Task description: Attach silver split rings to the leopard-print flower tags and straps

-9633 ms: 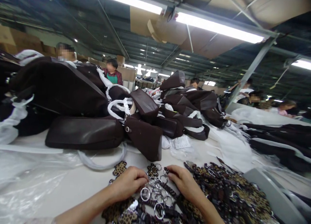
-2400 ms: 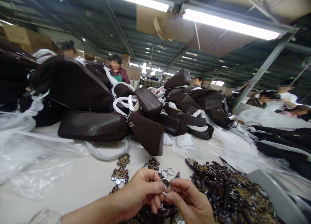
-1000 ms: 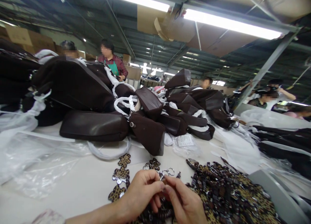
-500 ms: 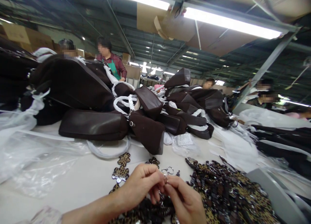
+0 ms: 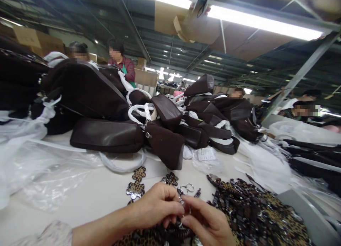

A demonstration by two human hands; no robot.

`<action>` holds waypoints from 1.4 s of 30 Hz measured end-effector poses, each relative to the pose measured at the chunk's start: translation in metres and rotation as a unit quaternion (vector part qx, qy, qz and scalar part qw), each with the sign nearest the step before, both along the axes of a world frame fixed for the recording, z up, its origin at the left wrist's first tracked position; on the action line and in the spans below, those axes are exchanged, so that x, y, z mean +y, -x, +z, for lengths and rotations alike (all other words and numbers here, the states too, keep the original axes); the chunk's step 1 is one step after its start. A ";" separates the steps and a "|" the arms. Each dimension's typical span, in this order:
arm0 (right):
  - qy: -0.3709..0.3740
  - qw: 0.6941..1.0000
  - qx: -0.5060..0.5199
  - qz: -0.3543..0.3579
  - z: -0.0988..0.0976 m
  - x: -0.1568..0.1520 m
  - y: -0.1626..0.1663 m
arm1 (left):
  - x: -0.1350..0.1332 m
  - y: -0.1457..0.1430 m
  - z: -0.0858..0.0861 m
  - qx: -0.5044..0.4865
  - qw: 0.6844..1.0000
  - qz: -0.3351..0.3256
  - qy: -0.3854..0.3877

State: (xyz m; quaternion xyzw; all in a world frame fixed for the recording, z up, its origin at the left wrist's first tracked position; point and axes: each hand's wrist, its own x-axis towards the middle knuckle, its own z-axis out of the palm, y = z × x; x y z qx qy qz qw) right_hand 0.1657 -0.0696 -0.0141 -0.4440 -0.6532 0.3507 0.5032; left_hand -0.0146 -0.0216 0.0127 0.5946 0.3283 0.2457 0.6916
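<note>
My left hand [image 5: 157, 207] is closed in a pinch over the table. Small silvery metal shows at its fingertips, too small to make out. Close against it, my right hand [image 5: 209, 221] pinches a thin metal ring [image 5: 189, 207] between thumb and forefinger. Below both hands lies a heap of leopard-print charms [image 5: 133, 237] with dark straps, partly hidden by the hands. Just beyond the fingers are loose split rings [image 5: 190, 187] and a small dark tassel-like piece [image 5: 197, 193]. Leopard-print bear-shaped charms [image 5: 135, 190] lie flat to the left.
A big pile of charms and straps [image 5: 247, 207] spreads at right beside a grey bin wall [image 5: 306, 210]. Dark brown handbags [image 5: 106, 135] with white-wrapped handles are heaped across the table's back. Clear plastic bags [image 5: 53, 175] lie at left. Co-workers [image 5: 128, 68] stand beyond the bags.
My right hand's fingers have spread slightly, and the ring between them shows more plainly. My left hand stays pinched in nearly the same place. The whole view has shifted a little.
</note>
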 end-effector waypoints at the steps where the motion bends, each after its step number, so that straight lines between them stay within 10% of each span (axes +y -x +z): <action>1: -0.005 0.999 -0.041 0.024 0.001 0.000 -0.004 | 0.001 0.002 0.001 0.007 1.000 -0.015 0.007; 23: 0.060 0.997 -0.034 -0.022 -0.001 -0.002 -0.009 | 0.005 -0.010 -0.012 -0.052 0.997 -0.003 0.058; 29: 0.081 0.996 0.023 0.012 0.003 -0.003 -0.012 | 0.020 0.010 0.001 -0.022 0.995 -0.094 0.036; 33: 0.107 0.990 0.096 0.005 0.001 -0.006 -0.008 | 0.033 0.050 0.010 0.134 0.981 -0.056 -0.128; 36: 0.140 0.984 0.108 0.015 0.001 -0.008 -0.001 | 0.030 0.076 0.007 0.278 0.911 -0.081 -0.292; 42: 0.177 0.973 0.148 0.026 0.009 -0.012 0.013 | 0.001 0.075 -0.007 0.373 0.875 -0.058 -0.302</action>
